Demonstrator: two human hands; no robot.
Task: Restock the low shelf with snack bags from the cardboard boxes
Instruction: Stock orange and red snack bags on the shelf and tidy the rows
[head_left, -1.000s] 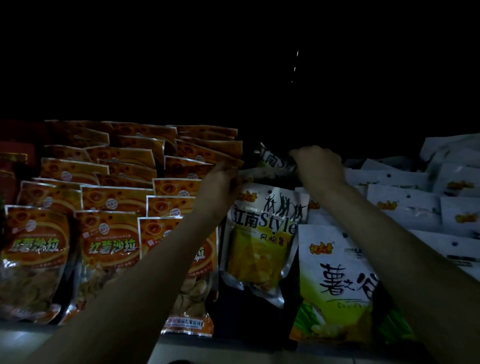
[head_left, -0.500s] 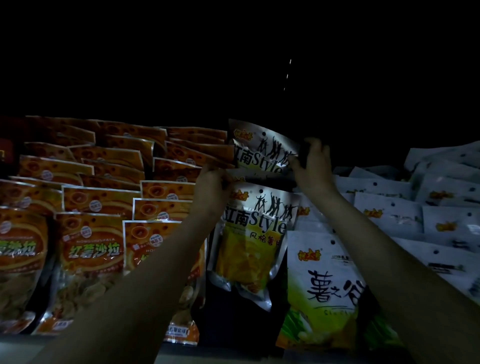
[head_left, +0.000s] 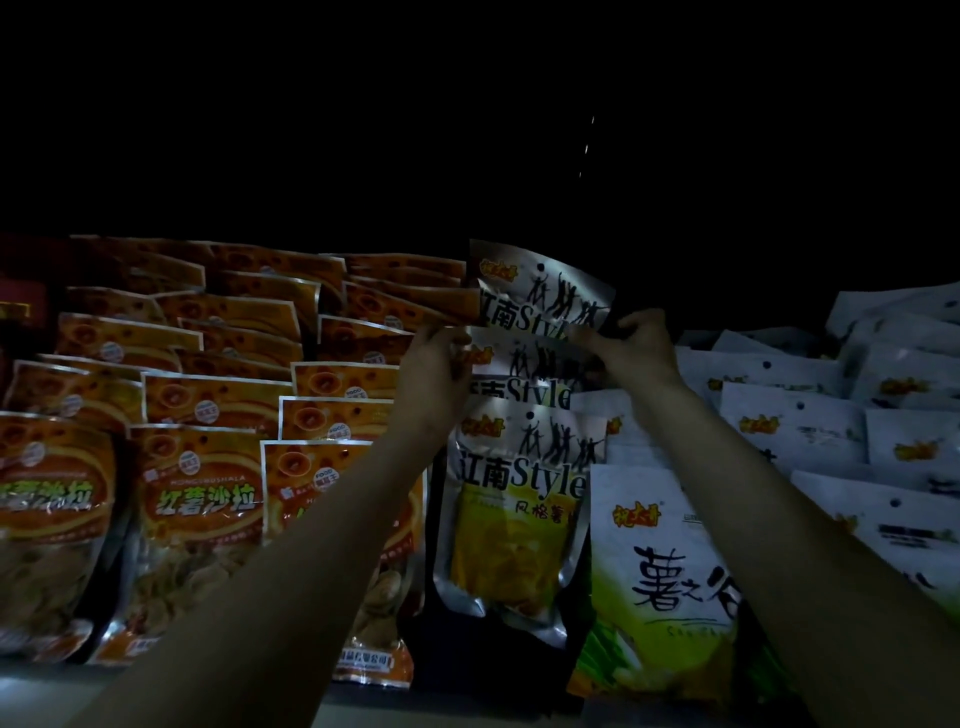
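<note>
both arms reach into the dark shelf (head_left: 363, 699), whose pale front edge shows along the bottom. the left hand (head_left: 434, 374) has its fingers curled over the left edge of the middle silver bag (head_left: 524, 364), pinching it near the top corner. the right hand (head_left: 636, 343) pinches the right side of the silver bags, thumb and fingers closed where the back silver bag (head_left: 535, 288) meets the middle one; i cannot tell for sure which of the two it grips.

three silver bags now stand in a row from front to back in the middle of the shelf. the front silver bag (head_left: 511, 519) stands upright near the front edge, its yellow chips showing. a second ago only this one stood clear, with a crumpled bag low behind it under the right hand. half a second ago a rear bag had been raised above it, tilted. now the back bag stands higher and more upright, and the middle bag's label shows between the hands, which have spread a little further apart.

the orange bags (head_left: 197, 499) fill the left part of the shelf in several rows, touching the silver row at its left. the white bags (head_left: 800, 431) fill the right part, with a white and green bag (head_left: 660, 561) at the front edge, just beside the front silver bag and overlapping its right side. these rows lie as they did before.
</note>
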